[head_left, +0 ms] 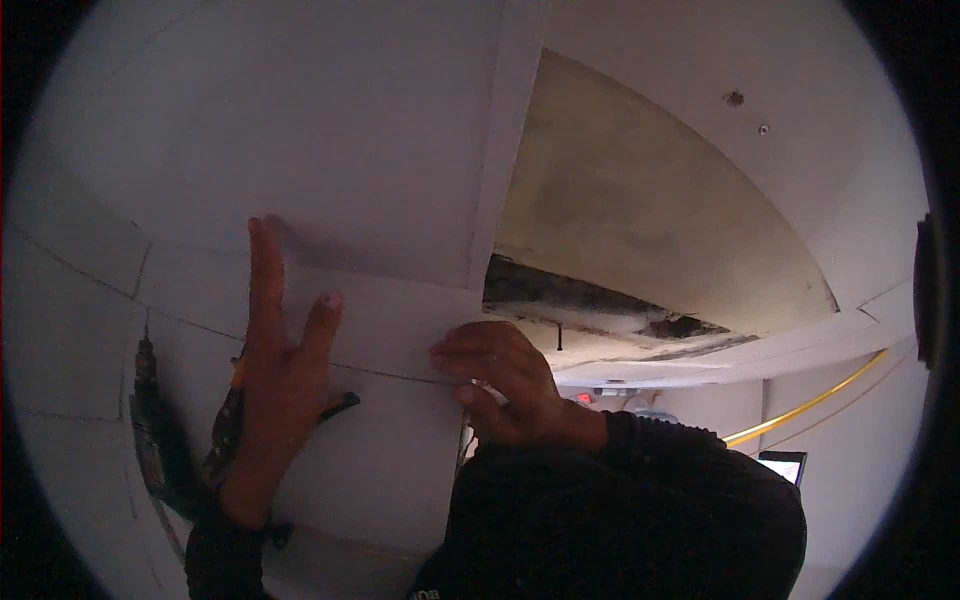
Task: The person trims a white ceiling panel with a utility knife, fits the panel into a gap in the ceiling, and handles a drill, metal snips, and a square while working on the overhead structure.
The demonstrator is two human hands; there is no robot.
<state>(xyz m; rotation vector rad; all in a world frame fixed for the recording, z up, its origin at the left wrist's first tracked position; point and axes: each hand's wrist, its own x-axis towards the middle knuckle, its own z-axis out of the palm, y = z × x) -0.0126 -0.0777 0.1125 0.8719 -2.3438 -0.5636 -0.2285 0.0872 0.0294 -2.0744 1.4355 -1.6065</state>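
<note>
Head view shows a pale panel (390,455) under and between the two hands, its right edge beside an opening with a yellowish sheet (650,190). The left hand (280,365) is spread, long fingers reaching forward and thumb apart, grasping nothing; whether its fingertips press the surface is hard to tell. The right hand (505,380) is at the panel's right edge, fingers together and bent, thumb below; I cannot tell whether they pinch anything. A drill (160,450) lies left of the left hand, and a dark tool (226,425) is partly hidden beneath it.

The panel looks stiff, smooth and rather slippery, probably awkward for its breadth; its weight is unclear. The exposed right edge seems the best hold, with an open palm steadying the face.
</note>
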